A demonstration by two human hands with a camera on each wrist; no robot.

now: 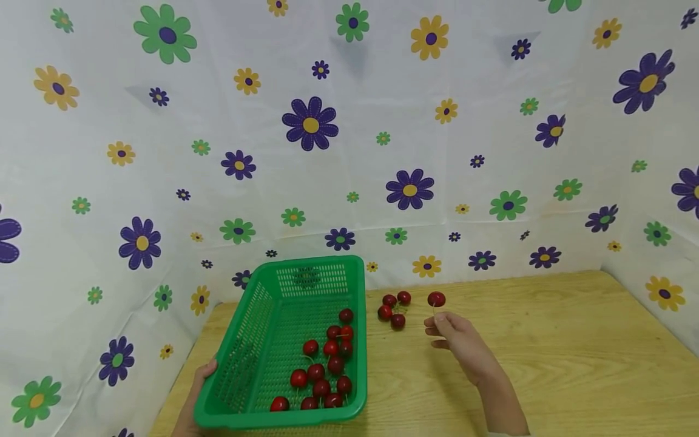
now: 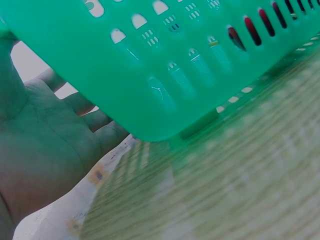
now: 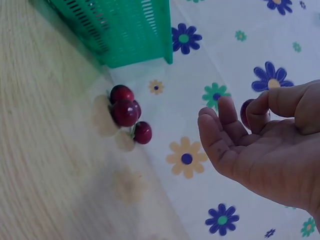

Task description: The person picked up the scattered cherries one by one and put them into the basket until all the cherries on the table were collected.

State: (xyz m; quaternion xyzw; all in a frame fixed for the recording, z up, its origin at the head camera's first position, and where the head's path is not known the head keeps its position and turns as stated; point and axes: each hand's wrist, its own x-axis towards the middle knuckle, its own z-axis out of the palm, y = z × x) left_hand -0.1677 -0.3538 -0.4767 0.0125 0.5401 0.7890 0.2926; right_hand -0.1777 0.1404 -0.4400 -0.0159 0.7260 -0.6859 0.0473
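Observation:
My right hand (image 1: 461,343) pinches the stem of a dark red cherry (image 1: 436,299), holding the fruit upward over the table; in the right wrist view the cherry (image 3: 246,114) is partly hidden behind the fingers. At the left, my left hand (image 1: 198,388) grips the side rim of a green plastic basket (image 1: 362,340), its thumb at the rim. The palm of the left hand (image 2: 50,135) faces the basket's outer wall (image 2: 125,95) in the left wrist view. Several red cherries (image 1: 321,388) lie in the basket, mostly along its right and near sides.
Between basket and right hand, a small cluster of cherries (image 1: 398,321) with stems lies on the wooden table (image 1: 573,352). A white flowered cloth (image 1: 371,170) hangs behind the table and along both sides.

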